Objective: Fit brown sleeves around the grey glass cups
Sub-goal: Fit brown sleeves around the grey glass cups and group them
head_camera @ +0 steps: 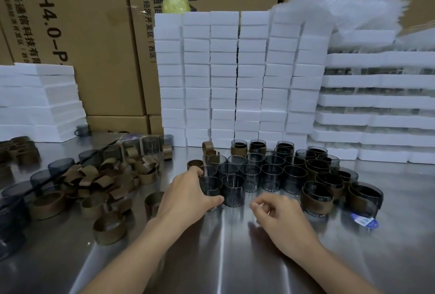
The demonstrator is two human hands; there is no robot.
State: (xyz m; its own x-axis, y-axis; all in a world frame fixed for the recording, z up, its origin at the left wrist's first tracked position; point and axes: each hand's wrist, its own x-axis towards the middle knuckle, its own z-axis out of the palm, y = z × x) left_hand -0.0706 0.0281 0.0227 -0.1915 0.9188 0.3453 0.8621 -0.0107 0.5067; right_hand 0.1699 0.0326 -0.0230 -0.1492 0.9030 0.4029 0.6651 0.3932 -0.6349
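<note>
Far left of the fingers: loose sleeves (113, 176) heaped on the table (235, 258), a few standing alone nearer the left wrist. Left hand (188, 197) wrapped round one cup (210, 189), bare and grey; fingers curled behind it, thumb across its near foot. Upright at the front left corner of the cluster, beside its neighbour; lifted or standing, cannot tell. Just beyond and right of those fingers: bare cups (249, 171), upright, packed close. Right hand (280, 218) low over the table, fingers loosely curled, holding nothing, tips just short of the nearest glass. Right of those fingers: sleeved cups (317, 198), upright, close together. Well beyond both hands: foam blocks (223, 77) stacked high, cartons (94, 35) behind.
</note>
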